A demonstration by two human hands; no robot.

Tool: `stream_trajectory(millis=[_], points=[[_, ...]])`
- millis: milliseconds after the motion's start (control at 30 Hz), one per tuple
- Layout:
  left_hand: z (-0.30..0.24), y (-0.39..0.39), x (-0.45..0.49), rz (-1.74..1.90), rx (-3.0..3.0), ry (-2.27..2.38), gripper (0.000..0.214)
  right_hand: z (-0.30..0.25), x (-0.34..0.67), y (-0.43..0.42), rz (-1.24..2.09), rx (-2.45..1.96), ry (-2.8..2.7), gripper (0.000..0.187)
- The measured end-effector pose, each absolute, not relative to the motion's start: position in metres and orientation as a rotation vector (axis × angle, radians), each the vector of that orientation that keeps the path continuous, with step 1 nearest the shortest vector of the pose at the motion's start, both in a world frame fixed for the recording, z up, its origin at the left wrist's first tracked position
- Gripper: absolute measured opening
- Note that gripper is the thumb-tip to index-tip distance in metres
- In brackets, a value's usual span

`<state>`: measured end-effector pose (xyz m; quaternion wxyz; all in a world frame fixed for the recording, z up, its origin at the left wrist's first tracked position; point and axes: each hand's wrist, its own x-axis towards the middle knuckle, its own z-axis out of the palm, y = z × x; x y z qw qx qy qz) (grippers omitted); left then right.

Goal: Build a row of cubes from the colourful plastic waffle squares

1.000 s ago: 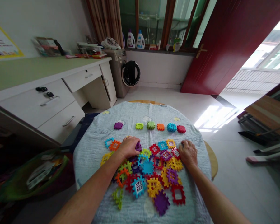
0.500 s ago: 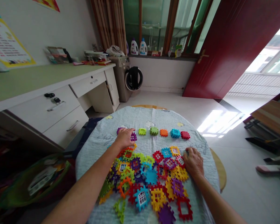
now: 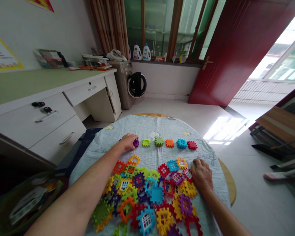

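My left hand (image 3: 129, 141) is closed on a purple block (image 3: 136, 143) at the left end of a row of blocks, its fingers hiding part of it. Beside it in the row are a lime-green block (image 3: 146, 142), a green block (image 3: 159, 141), an orange one (image 3: 169, 143), a blue one (image 3: 181, 143) and a red one (image 3: 192, 145). Near the right side of the table my right hand (image 3: 202, 172) rests on the cloth with nothing visible in it. Its fingertips are close to a red tile with a white window (image 3: 187, 175).
A heap of notched plastic tiles (image 3: 156, 194) in many colours covers the near part of the round table, over a pale blue cloth (image 3: 103, 144). A desk (image 3: 51, 82) stands at the left, a washing machine (image 3: 126, 82) behind, and a red door (image 3: 218, 55) at the right.
My left hand has moved slightly away from me with the purple block, into line with the row. The right hand stays in place. The camera view has shifted a little.
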<state>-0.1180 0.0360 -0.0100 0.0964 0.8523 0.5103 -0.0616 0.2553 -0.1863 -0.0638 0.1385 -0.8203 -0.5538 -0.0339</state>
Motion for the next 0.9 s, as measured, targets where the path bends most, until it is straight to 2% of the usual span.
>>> stream_trajectory(millis=[233,367,500,600,700,900], points=[[-0.006,0.043,-0.115,-0.294,2.562,1.502,0.054,-0.064,0.255,-0.186,-0.105,-2.350,-1.595,0.025],[-0.006,0.044,-0.113,-0.298,2.570,1.510,0.052,-0.064,0.255,-0.187,-0.112,-2.348,-1.598,0.024],[-0.005,0.044,-0.112,-0.288,2.555,1.510,0.055,-0.064,0.255,-0.186,-0.117,-2.355,-1.591,0.024],[-0.001,0.040,-0.114,-0.253,2.544,1.528,0.074,-0.064,0.255,-0.186,-0.120,-2.355,-1.592,0.024],[0.005,0.026,-0.130,-0.042,2.556,1.546,0.082,-0.064,0.256,-0.186,-0.122,-2.349,-1.607,0.025],[-0.002,-0.045,-0.208,0.609,2.453,1.537,0.043,-0.065,0.256,-0.187,-0.141,-2.344,-1.633,0.024]])
